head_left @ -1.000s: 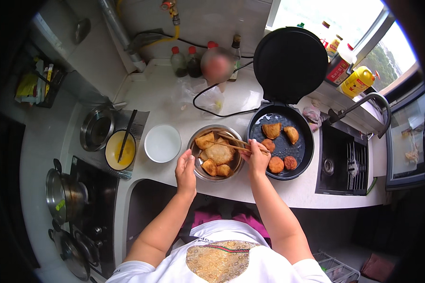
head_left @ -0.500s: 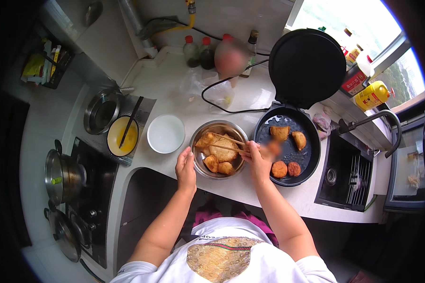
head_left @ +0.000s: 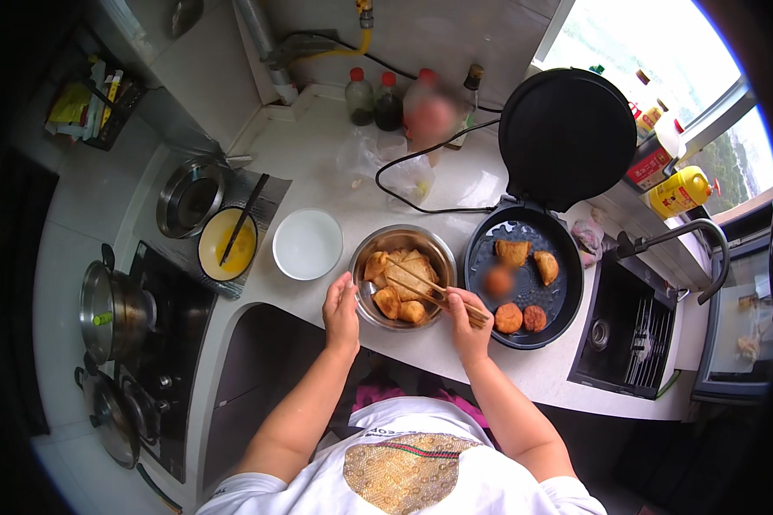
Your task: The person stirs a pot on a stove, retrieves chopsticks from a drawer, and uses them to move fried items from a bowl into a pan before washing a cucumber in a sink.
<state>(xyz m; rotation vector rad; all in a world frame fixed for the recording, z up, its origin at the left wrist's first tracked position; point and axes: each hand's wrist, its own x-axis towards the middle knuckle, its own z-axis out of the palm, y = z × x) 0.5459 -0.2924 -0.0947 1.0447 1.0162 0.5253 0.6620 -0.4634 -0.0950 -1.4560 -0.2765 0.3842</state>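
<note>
My right hand (head_left: 469, 326) is closed around a pair of wooden chopsticks (head_left: 428, 295), whose tips reach into a steel bowl (head_left: 443, 262) in front of me. Browned, fried dough pieces (head_left: 415, 272) lie inside it, some large and flat, others small and puffed; the tips rest on or just over them. At the bowl's left side, my left hand (head_left: 342, 314) has its fingers stretched out along the wall, holding nothing. To the right stands an open electric pan (head_left: 561, 296) with folded, browned pastries (head_left: 513, 252) and round patties (head_left: 508, 318) on its oily surface.
The pan's black lid (head_left: 567, 137) stands raised behind it. Left are a white bowl (head_left: 307, 245), a bowl of yellow liquid (head_left: 218, 241) with dark chopsticks across it, and a stove (head_left: 176, 343) with pots. A sink (head_left: 631, 322) lies right; bottles (head_left: 388, 103) stand behind.
My right hand has drawn back toward me with the chopsticks, and their tips have moved slightly nearer within the bowl. My left hand stays beside it. The whole view has shifted a little.
</note>
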